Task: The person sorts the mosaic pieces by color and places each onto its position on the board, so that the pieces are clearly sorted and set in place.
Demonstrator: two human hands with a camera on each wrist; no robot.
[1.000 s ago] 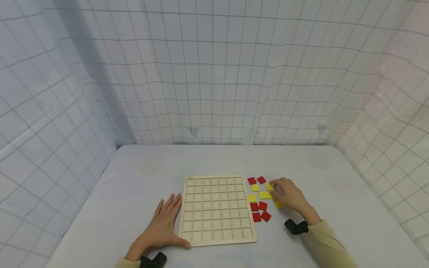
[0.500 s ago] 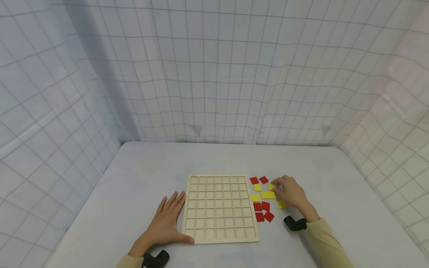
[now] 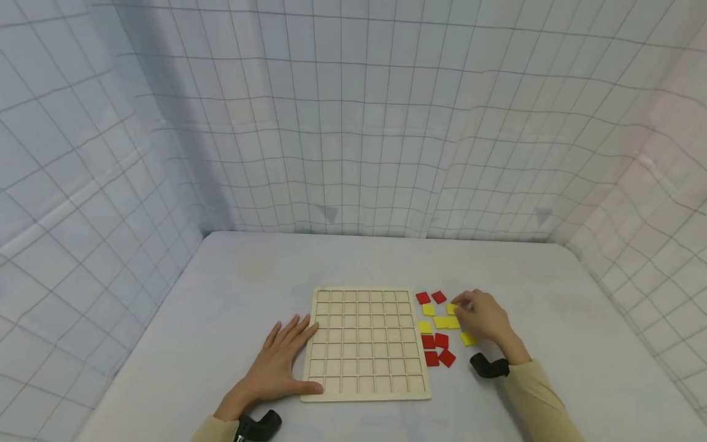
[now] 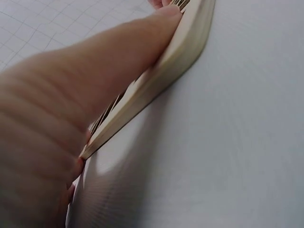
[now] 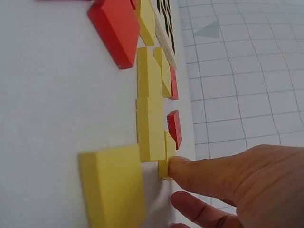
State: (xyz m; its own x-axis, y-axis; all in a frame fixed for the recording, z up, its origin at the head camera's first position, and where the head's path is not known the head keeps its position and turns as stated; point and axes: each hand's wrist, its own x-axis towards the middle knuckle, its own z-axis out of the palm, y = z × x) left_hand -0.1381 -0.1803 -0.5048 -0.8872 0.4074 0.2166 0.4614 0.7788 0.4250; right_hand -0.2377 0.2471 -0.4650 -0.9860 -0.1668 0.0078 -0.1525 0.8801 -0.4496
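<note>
Board: pale wooden square board with a grid of shallow cells [image 3: 364,335], flat on the white table [image 3: 248,270], near the middle; every cell is bare.
Left hand: fingers spread out straight [image 3: 278,367], not gripping anything, just resting over the board's left edge, thumb on the near left corner.
Right hand: over on the right [image 3: 487,319], thumb touching a flat yellow square tile [image 3: 450,309], index finger close by; honestly can't tell if that's a proper pinch.
Other yellows: five more flat yellow squares. Two touch in a row [image 3: 446,322] just nearside of the thumbed one, two sit off to the left by the board, and one lies alone near right [image 3: 467,338].
Reds: six flat red squares, two at the far end [image 3: 439,297], four bunched at the near end [image 3: 441,340].
Backdrop: white curtain with dark grid lines [image 3: 353,135].
</note>
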